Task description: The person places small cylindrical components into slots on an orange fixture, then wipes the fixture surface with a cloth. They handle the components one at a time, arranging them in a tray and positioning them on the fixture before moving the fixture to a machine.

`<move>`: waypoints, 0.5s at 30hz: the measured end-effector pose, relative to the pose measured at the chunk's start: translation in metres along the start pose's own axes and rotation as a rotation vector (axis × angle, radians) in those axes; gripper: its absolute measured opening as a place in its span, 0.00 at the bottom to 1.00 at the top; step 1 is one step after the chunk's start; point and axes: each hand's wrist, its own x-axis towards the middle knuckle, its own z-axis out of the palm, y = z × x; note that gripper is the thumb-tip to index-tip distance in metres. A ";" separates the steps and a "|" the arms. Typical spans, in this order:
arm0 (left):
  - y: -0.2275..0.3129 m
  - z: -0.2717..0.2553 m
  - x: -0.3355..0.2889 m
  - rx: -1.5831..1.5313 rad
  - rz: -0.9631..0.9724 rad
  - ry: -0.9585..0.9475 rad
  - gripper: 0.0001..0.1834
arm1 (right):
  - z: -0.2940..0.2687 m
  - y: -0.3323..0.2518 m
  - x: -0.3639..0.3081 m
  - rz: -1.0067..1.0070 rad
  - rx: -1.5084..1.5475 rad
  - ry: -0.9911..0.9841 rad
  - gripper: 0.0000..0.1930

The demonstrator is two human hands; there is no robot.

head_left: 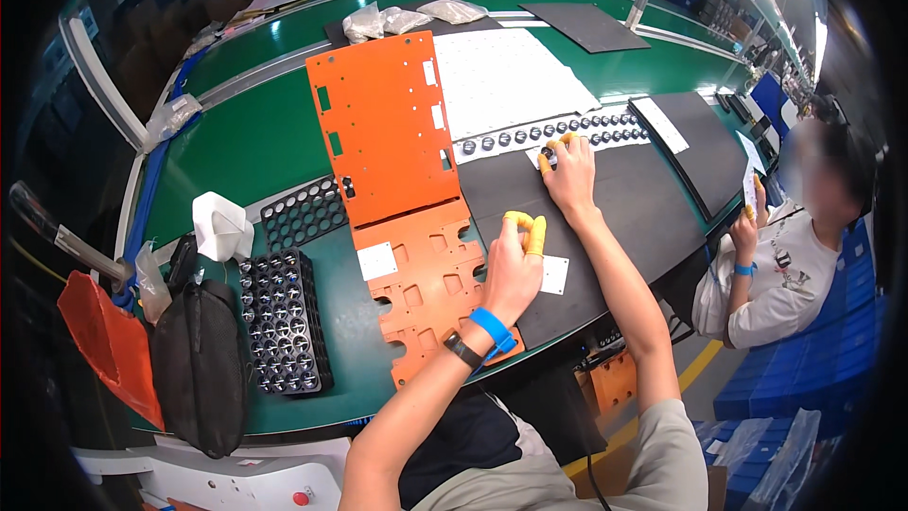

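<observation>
My right hand [570, 175], with yellow finger cots, reaches to the near side of a row of small round black parts [519, 137] on a white strip. Its fingers close around one such round black part [548, 153], with a bit of white card showing beside it. My left hand [515, 265], also in yellow finger cots, hovers by the right edge of the orange fixture plate [426, 274]. Its fingers are curled together, and whatever they hold is hidden. A white square card [555, 275] lies on the black mat just right of that hand.
The fixture's orange lid [378, 132] stands raised. A black tray [279, 322] of shiny round parts and an emptier black tray [305, 213] lie left. White sheets [511, 76] and plastic bags [402, 19] lie beyond. A co-worker [785, 255] sits at right holding a white card.
</observation>
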 end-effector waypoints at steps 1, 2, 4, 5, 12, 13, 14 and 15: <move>-0.001 0.000 0.000 0.005 0.001 0.001 0.10 | 0.000 0.000 0.000 0.001 0.002 -0.002 0.14; -0.001 0.000 0.000 0.009 0.002 -0.001 0.12 | 0.000 0.001 -0.001 0.004 0.002 -0.003 0.14; 0.000 0.001 0.000 0.006 -0.005 0.003 0.11 | 0.000 0.004 0.000 0.005 0.008 0.012 0.14; 0.001 0.001 -0.001 0.005 -0.010 0.008 0.11 | 0.000 0.004 -0.001 0.005 0.014 0.019 0.15; 0.002 -0.003 0.003 -0.140 -0.110 0.060 0.07 | 0.003 0.004 0.000 0.000 0.001 0.022 0.16; -0.001 -0.002 0.005 -0.175 -0.125 0.067 0.08 | 0.003 0.005 -0.001 -0.004 0.006 0.032 0.16; -0.002 -0.003 0.007 -0.208 -0.141 0.077 0.09 | 0.003 0.004 0.000 -0.009 0.014 0.041 0.16; -0.004 -0.003 0.008 -0.226 -0.144 0.077 0.10 | 0.003 0.004 0.000 -0.005 0.020 0.039 0.17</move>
